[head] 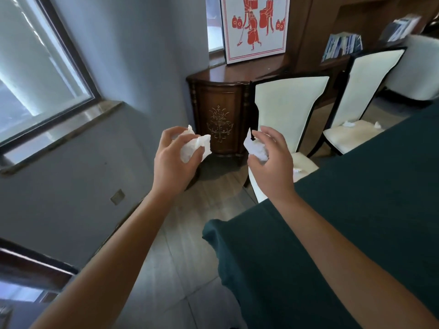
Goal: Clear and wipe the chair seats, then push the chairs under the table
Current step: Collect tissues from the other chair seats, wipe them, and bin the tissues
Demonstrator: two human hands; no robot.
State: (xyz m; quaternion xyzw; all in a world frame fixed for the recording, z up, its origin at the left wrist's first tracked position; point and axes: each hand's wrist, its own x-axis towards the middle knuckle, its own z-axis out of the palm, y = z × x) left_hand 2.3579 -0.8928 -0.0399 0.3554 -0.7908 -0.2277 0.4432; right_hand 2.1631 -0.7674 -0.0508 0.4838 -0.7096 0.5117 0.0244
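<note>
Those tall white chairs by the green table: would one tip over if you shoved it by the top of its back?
Possibly. The nearer chair has a tall, narrow back over a smaller seat, so a high push might rock it; pushing lower seems safer. Its dark frame looks like solid wood, so probably fairly heavy. On the smooth floor it should slide.

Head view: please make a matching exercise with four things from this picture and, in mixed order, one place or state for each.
Things
1. left hand
2. far chair seat
3. green tablecloth
4. red-and-white picture

Places or states
A. stands on the wooden cabinet
B. grips a crumpled white tissue
C. covers the table at the right
D. has two small tissue scraps lying on it

Pairs: 1-B, 2-D, 3-C, 4-A
</note>
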